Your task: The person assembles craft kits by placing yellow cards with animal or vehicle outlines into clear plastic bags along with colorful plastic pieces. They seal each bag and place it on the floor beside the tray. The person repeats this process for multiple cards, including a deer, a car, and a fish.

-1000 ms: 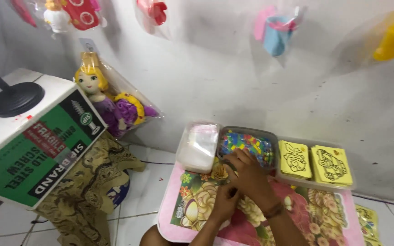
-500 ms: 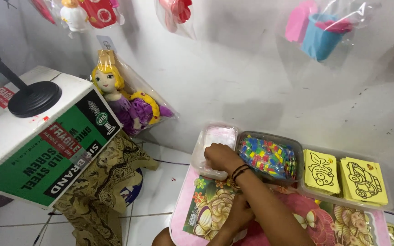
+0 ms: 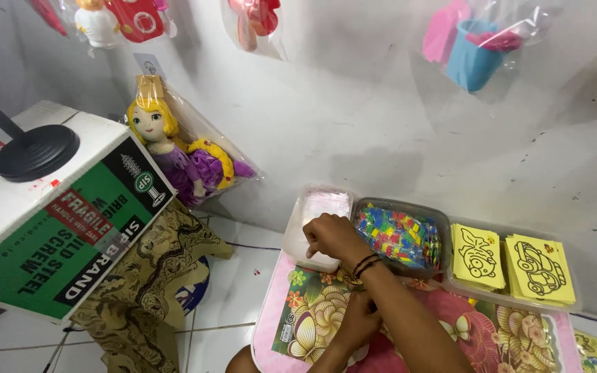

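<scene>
My right hand (image 3: 333, 237), fingers curled together, rests on the white tub (image 3: 316, 224) beside the bead box (image 3: 401, 235). My left hand (image 3: 357, 321) lies flat on the floral tray (image 3: 312, 311).

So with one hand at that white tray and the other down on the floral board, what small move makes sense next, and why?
Probably close the fingers on whatever lies in the white tray and lift it clear. The right hand is curled over the tray's near edge beside the tub of coloured pieces, while the left hand rests on the floral board. Whether anything is gripped is hidden.
</scene>
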